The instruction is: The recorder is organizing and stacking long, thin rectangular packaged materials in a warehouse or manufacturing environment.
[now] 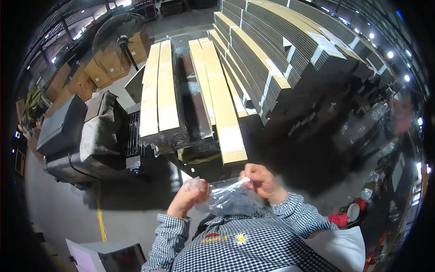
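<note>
A clear plastic bag (229,199) is stretched between my two hands, in front of my checked apron. My left hand (190,195) is closed on its left edge, with a bunched bit of film standing up from the fist. With thumb and fingers pinched together, my right hand (260,180) grips the bag's upper right edge. Just beyond my hands lies the near end of a long pale board (226,136), on top of a stack. I cannot make out anything inside the bag.
Long film-wrapped boards (158,90) lie on a stand ahead. Tall stacks of strapped dark-edged panels (267,45) rise at the far right. To the left are a grey box-shaped machine (63,124), cartons (97,72) and a large fan (121,41). Red things (340,219) lie at lower right.
</note>
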The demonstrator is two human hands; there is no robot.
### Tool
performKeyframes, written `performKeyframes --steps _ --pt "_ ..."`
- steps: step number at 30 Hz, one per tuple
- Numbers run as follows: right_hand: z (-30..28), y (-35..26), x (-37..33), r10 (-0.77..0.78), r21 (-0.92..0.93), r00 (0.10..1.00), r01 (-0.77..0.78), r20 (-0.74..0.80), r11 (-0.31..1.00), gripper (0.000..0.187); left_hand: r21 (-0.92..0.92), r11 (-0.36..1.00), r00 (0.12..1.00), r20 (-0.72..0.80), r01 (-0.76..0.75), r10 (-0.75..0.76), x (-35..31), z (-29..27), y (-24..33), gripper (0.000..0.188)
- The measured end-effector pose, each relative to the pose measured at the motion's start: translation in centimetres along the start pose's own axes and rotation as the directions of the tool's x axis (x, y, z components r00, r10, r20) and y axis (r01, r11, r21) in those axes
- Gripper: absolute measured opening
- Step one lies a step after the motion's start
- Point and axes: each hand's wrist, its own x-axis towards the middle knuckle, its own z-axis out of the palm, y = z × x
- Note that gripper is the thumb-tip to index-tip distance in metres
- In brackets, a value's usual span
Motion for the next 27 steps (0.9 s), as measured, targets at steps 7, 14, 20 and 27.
performKeyframes --steps 7,14,20,27 --pt "-12.0 4.6 1.5 -0.120 -0.992 0.992 0.033 0.048 -0.121 0.024 0.991 -0.118 0.997 0.063 -0.069 -0.052 8.6 -6.9 -7.2 0.021" --pt "-13.3 0.3 4.1 -0.388 -0.800 0.905 0.101 -0.173 0.592 0.007 0.798 0.603 1.000 0.018 -0.014 -0.001 14.3 -2.3 -2.1 0.021" --pt "-13.5 3.4 6.5 -0.537 -0.914 0.814 0.019 -0.221 0.406 0.009 0.683 0.703 0.975 -0.063 0.197 -0.213 15.1 -8.8 -5.5 0.023" --pt "-16.0 3.3 10.4 -0.534 -0.947 0.817 -0.044 -0.218 0.319 0.012 0.548 0.835 0.997 -0.069 0.056 -0.022 17.9 -10.3 -6.1 0.035"
